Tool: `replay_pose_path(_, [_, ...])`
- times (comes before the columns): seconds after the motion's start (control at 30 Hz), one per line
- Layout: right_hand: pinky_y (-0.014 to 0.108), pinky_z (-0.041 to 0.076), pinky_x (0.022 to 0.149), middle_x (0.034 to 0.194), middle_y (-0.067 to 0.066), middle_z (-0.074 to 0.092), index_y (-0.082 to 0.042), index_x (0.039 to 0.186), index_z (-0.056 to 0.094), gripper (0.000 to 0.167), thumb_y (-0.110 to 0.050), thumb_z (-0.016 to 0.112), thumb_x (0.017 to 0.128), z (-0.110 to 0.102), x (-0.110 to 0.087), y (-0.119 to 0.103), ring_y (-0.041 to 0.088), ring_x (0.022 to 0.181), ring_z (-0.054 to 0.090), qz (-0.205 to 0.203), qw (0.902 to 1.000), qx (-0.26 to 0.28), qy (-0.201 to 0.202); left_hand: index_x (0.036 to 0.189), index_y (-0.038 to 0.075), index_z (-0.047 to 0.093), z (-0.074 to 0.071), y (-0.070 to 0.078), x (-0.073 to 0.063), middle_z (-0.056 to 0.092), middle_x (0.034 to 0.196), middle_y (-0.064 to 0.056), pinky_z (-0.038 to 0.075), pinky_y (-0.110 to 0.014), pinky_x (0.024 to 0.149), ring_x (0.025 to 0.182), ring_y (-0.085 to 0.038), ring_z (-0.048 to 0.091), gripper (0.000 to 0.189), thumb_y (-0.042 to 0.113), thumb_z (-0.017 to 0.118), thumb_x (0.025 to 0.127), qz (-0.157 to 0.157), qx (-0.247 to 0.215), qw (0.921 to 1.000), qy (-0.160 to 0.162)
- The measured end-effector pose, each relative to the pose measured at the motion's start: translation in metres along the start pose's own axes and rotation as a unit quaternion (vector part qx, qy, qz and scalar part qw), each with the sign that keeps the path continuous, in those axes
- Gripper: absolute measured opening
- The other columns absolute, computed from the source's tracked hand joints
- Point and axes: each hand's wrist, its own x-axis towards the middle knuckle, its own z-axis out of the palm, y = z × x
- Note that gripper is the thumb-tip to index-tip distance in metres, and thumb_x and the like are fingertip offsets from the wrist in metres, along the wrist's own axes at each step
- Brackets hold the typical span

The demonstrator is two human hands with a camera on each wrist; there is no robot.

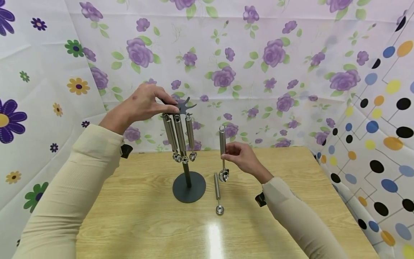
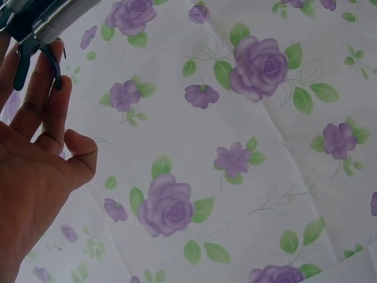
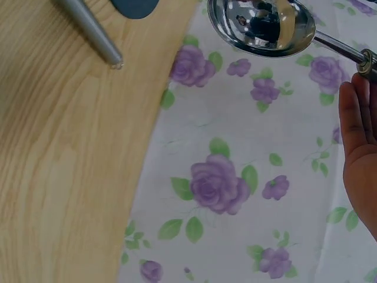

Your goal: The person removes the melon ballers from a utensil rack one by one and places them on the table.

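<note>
A dark utensil stand rises from a round base, with several steel utensils hanging from its hooks, small heads down. My left hand pinches the hooked top at its left side. In the left wrist view, dark hooks and a steel handle overlap the fingers. To the right, my right hand grips a steel ladle by its handle, upright, hanging ring on top and bowl down. Its shiny round bowl shows in the right wrist view.
Another steel utensil with a small round head lies on the wooden table, right of the stand's base. Flowered cloth hangs behind the table; a dotted cloth borders its right side.
</note>
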Motion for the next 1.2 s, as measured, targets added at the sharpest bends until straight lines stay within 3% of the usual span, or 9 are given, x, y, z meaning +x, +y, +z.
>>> replay_pose_path(0.17, [0.031, 0.052, 0.069, 0.092, 0.007, 0.068, -0.005, 0.105, 0.070, 0.019, -0.015, 0.077, 0.090, 0.003, -0.007, 0.018, 0.022, 0.080, 0.063, 0.012, 0.9996, -0.020, 0.018, 0.103, 0.006, 0.081, 0.001, 0.000, 0.000, 0.073, 0.106, -0.013, 0.050, -0.049, 0.082, 0.101, -0.029, 0.063, 0.018, 0.018, 0.077, 0.091, 0.002, 0.008, 1.0000, 0.004])
replay_pose_path(0.4, [0.031, 0.053, 0.072, 0.094, 0.007, 0.068, -0.004, 0.105, 0.069, 0.019, -0.013, 0.077, 0.090, 0.012, -0.017, 0.043, 0.020, 0.082, 0.064, 0.053, 0.9983, -0.015, 0.020, 0.100, 0.008, 0.081, -0.001, 0.002, -0.002, 0.074, 0.101, -0.009, 0.050, -0.043, 0.076, 0.092, -0.024, 0.063, 0.018, 0.023, 0.077, 0.091, -0.013, 0.047, 0.9988, 0.004])
replay_pose_path(0.57, [0.029, 0.053, 0.072, 0.094, 0.007, 0.068, -0.001, 0.106, 0.068, 0.021, -0.012, 0.077, 0.090, 0.017, -0.024, 0.059, 0.019, 0.082, 0.063, 0.074, 0.9970, -0.014, 0.017, 0.104, 0.006, 0.080, -0.004, 0.003, -0.001, 0.071, 0.099, -0.010, 0.048, -0.043, 0.075, 0.090, -0.026, 0.062, 0.019, 0.019, 0.076, 0.092, 0.018, 0.068, 0.9975, -0.013])
replay_pose_path(0.8, [0.028, 0.052, 0.070, 0.092, 0.006, 0.067, 0.001, 0.104, 0.068, 0.023, -0.013, 0.078, 0.089, 0.026, -0.032, 0.081, 0.017, 0.080, 0.062, 0.103, 0.9944, -0.009, 0.019, 0.114, -0.001, 0.075, -0.010, 0.003, 0.000, 0.066, 0.124, -0.015, 0.049, -0.051, 0.091, 0.112, -0.034, 0.061, 0.024, 0.012, 0.071, 0.095, 0.046, 0.045, 0.9966, -0.053])
replay_pose_path(1.03, [0.026, 0.051, 0.068, 0.090, 0.004, 0.067, 0.000, 0.102, 0.069, 0.020, -0.012, 0.078, 0.089, 0.033, -0.038, 0.096, 0.016, 0.079, 0.062, 0.132, 0.9910, -0.015, 0.015, 0.126, -0.001, 0.069, -0.011, 0.001, 0.001, 0.063, 0.133, -0.018, 0.047, -0.053, 0.095, 0.119, -0.036, 0.060, 0.030, 0.010, 0.066, 0.098, 0.031, 0.019, 0.9964, -0.076])
replay_pose_path(1.2, [0.026, 0.052, 0.069, 0.090, 0.007, 0.067, 0.002, 0.102, 0.068, 0.019, -0.009, 0.076, 0.089, 0.038, -0.040, 0.105, 0.017, 0.080, 0.062, 0.146, 0.9891, -0.013, 0.012, 0.126, 0.000, 0.069, -0.010, 0.001, 0.002, 0.062, 0.133, -0.017, 0.046, -0.052, 0.096, 0.119, -0.035, 0.060, 0.030, 0.010, 0.067, 0.098, 0.019, 0.007, 0.9970, -0.075])
